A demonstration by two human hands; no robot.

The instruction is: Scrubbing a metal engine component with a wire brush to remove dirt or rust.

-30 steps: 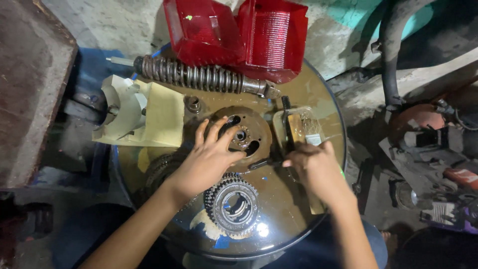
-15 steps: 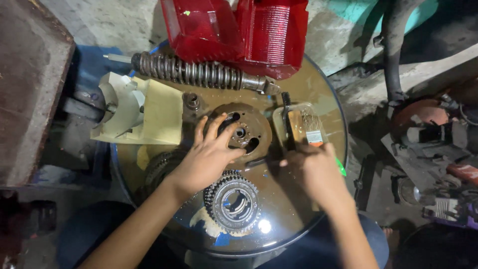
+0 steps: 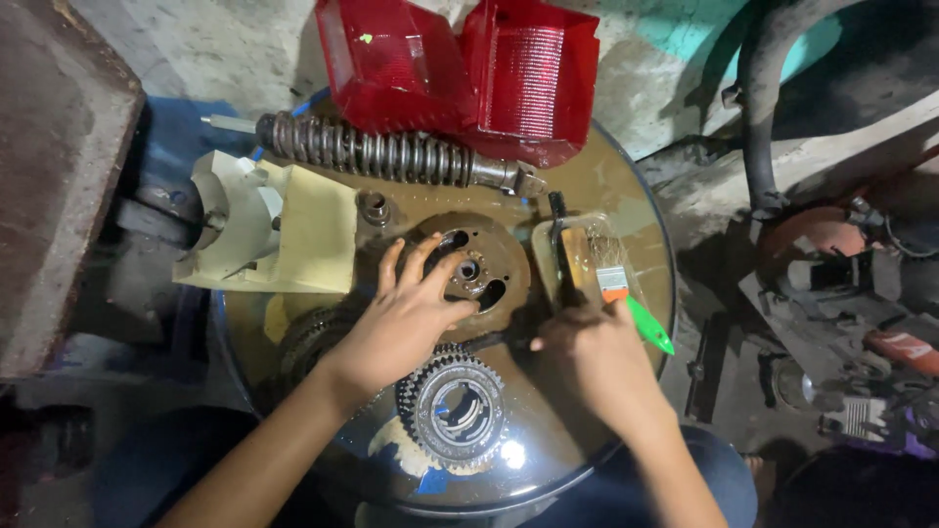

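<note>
My left hand [image 3: 401, 328] lies spread over a round brown metal plate [image 3: 494, 256] with holes, fingertips at its hub and thumb at its near rim. My right hand [image 3: 587, 357] is curled just right of the plate, around the near end of a dark-handled tool [image 3: 558, 230] that lies across a small pale tray. A paintbrush [image 3: 614, 279] with a green handle lies against the outer edge of that hand. A toothed gear ring [image 3: 455, 411] sits near both wrists. All of this rests on a round drum top [image 3: 548, 460].
A coil-spring shock absorber [image 3: 381, 152] lies across the far side of the drum, with two red lamp lenses [image 3: 460, 73] behind it. A cream plastic housing [image 3: 279, 230] sits at the left. Pipes and scrap parts [image 3: 831, 264] clutter the floor to the right.
Both hands stay on the same parts. My right hand has slid slightly nearer to me, which uncovers more of the brush.
</note>
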